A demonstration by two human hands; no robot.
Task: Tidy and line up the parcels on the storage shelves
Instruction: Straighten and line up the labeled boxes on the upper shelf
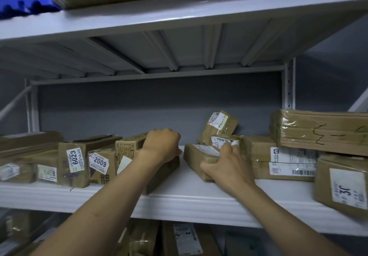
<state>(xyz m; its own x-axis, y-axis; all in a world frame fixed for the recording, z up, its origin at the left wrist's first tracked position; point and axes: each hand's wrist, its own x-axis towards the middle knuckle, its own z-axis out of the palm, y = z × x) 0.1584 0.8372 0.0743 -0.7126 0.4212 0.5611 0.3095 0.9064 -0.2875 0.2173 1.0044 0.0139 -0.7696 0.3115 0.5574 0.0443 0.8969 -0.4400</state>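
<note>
1. Step in hand, as judged: two parcels are being squared up on the shelf (199, 201), both right of the 2009 box (100, 163).
2. The printed box (127, 149) should be slid flush against the 2009 box, with fronts lined up. The flat parcel (199, 153) should be turned gently, since small parcels lean behind it.
3. Left hand (162, 144): fingers are curled over the printed box's top, just right of the 2009 box.
4. Right hand (225, 166): closed round the flat parcel's near end, further right of the 2009 box.
</note>
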